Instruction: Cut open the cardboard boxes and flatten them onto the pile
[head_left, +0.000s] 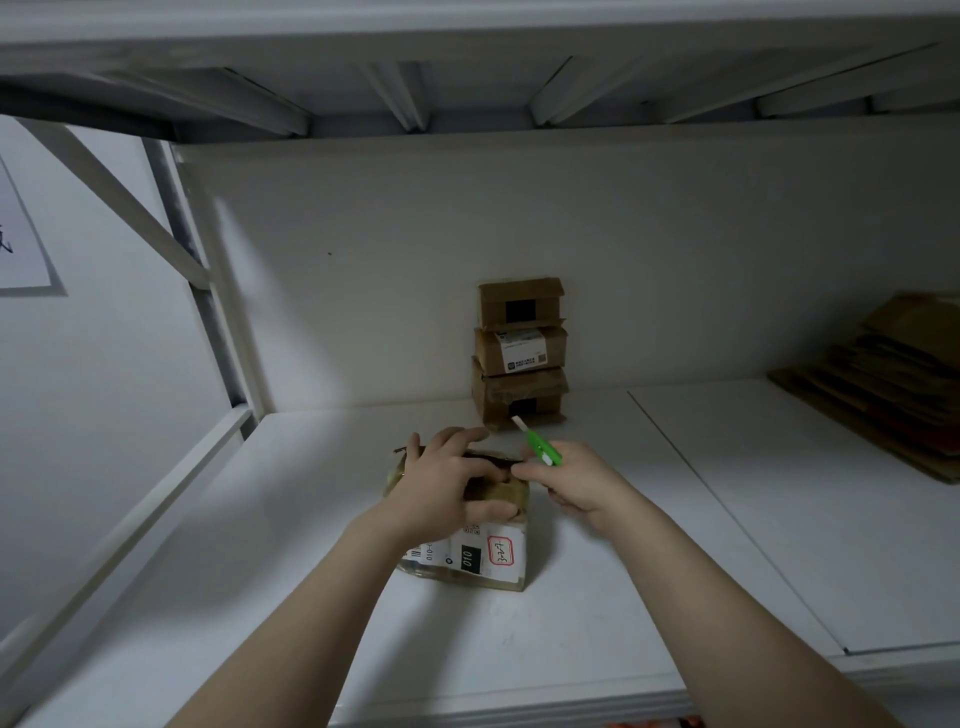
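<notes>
A taped cardboard box (483, 558) stands on the white shelf (291, 587), about midway between its left and right edges and nearer the front edge than the back wall. A white label with black print and a red-outlined mark faces the front. The left hand (447, 488) lies over the box top, fingers curled over the far edge and thumb pressed on the near side, gripping it. The right hand (576, 483), just beside the box's right top corner, grips a green cutter (543, 447), whose pale blade tip points up and away toward the back. Against the back wall stands a stack of three boxes (519, 353). At the shelf's back right corner lies a pile (883, 384) of flattened cardboard.
</notes>
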